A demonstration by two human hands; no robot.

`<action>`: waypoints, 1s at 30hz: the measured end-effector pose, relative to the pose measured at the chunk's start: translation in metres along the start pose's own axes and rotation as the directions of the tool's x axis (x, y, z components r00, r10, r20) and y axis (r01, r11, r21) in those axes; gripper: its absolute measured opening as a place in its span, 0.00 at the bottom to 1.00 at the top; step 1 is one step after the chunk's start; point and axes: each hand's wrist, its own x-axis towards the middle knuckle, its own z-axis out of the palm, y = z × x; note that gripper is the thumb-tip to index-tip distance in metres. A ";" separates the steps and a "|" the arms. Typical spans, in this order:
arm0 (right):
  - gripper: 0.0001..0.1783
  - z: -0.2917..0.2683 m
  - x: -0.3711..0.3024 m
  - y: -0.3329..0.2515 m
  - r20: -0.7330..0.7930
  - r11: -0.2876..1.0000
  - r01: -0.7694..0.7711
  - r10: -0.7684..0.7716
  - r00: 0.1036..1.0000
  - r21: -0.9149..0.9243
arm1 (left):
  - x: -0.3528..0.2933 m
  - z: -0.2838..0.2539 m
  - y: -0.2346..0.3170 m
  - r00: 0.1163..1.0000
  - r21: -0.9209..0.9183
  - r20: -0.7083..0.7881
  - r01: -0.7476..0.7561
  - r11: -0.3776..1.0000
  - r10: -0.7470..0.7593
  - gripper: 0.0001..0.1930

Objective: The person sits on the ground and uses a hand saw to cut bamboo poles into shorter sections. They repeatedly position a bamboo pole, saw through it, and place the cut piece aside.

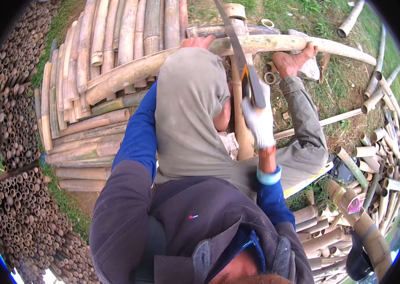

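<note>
A long bamboo pole (275, 44) runs crosswise in front of me, over a bamboo support post (242, 128). My left hand (198, 42) grips the pole just beyond my raised knee, which hides part of the hand. In a white glove, my right hand (259, 118) is closed round the dark, orange-marked handle of a handsaw (240, 52), slightly blurred. The saw's blade points away from me and crosses the pole right of my left hand. My bare foot (296, 60) presses against the pole farther right, beside a pale stone (309, 69).
Cut bamboo lengths (126, 33) lie side by side at the far left. Tall stacks of bamboo (13, 208) fill the left edge. Short offcuts (382, 161) are heaped on the right, near a thick bamboo pole (363, 222). Small bamboo rings (269, 78) lie by the post.
</note>
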 end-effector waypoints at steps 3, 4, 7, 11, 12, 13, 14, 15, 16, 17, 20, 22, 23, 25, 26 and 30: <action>0.33 -0.031 -0.124 -0.004 -0.065 0.872 0.125 -0.176 0.982 -0.473 | 0.020 0.029 0.026 0.995 -0.018 0.075 -0.058 0.998 0.059 0.37; 0.35 -0.036 -0.154 -0.005 -0.042 0.936 0.042 -0.060 0.997 -0.351 | 0.008 0.008 0.020 0.996 0.017 0.087 0.004 1.000 -0.006 0.35; 0.33 -0.041 -0.143 0.010 -0.076 0.967 0.019 -0.040 0.996 -0.253 | -0.003 -0.005 0.018 0.996 0.042 0.085 0.034 0.999 -0.037 0.35; 0.33 0.013 0.036 0.039 -0.054 0.987 0.133 -0.138 0.989 -0.094 | 0.003 0.001 0.008 0.982 0.089 0.150 0.103 0.991 -0.116 0.41; 0.32 0.026 0.072 0.025 -0.096 0.974 0.221 -0.226 0.969 -0.058 | 0.011 0.003 0.013 0.984 0.087 0.162 0.065 0.994 -0.079 0.41; 0.30 0.025 0.107 0.032 -0.126 0.928 0.358 -0.370 0.921 -0.106 | 0.019 0.004 0.019 0.984 0.090 0.170 0.033 0.995 -0.048 0.42; 0.28 0.028 0.112 0.016 -0.146 0.942 0.330 -0.335 0.931 -0.057 | 0.021 0.004 0.017 0.983 0.095 0.178 0.026 0.995 -0.043 0.43; 0.29 0.028 0.104 0.022 -0.128 0.942 0.328 -0.334 0.934 -0.071 | 0.016 0.004 0.015 0.981 0.092 0.185 0.039 0.995 -0.055 0.43; 0.29 0.029 0.099 0.021 -0.110 0.940 0.330 -0.338 0.935 -0.087 | 0.016 0.001 0.011 0.980 0.087 0.186 0.050 0.995 -0.066 0.43; 0.30 0.022 0.069 0.020 -0.096 0.970 0.235 -0.241 0.966 -0.069 | 0.015 -0.002 0.008 0.979 0.084 0.188 0.065 0.994 -0.080 0.43; 0.35 -0.022 -0.069 0.001 -0.088 0.969 0.064 -0.087 0.992 -0.238 | 0.031 0.018 0.020 0.983 0.043 0.181 0.022 0.999 -0.029 0.43; 0.39 -0.043 -0.143 -0.005 0.007 0.935 0.045 -0.045 0.999 -0.351 | 0.023 0.007 0.012 0.982 0.054 0.170 0.069 0.996 -0.077 0.42; 0.39 -0.050 -0.162 -0.018 0.018 0.961 -0.020 0.026 1.000 -0.275 | 0.018 0.006 0.011 0.988 0.039 0.145 0.054 0.998 -0.059 0.42; 0.41 -0.053 -0.144 -0.018 0.051 0.978 -0.018 0.029 0.998 -0.207 | 0.010 0.006 0.004 0.991 0.052 0.121 0.052 0.997 -0.058 0.41; 0.40 -0.050 -0.117 -0.012 0.043 0.929 0.128 -0.121 0.992 -0.348 | 0.010 0.007 0.004 0.993 0.064 0.104 0.052 0.997 -0.058 0.41; 0.30 0.017 0.062 0.034 -0.057 0.991 0.133 -0.134 0.989 -0.010 | 0.009 0.013 0.002 0.996 0.078 0.071 0.049 0.996 -0.054 0.40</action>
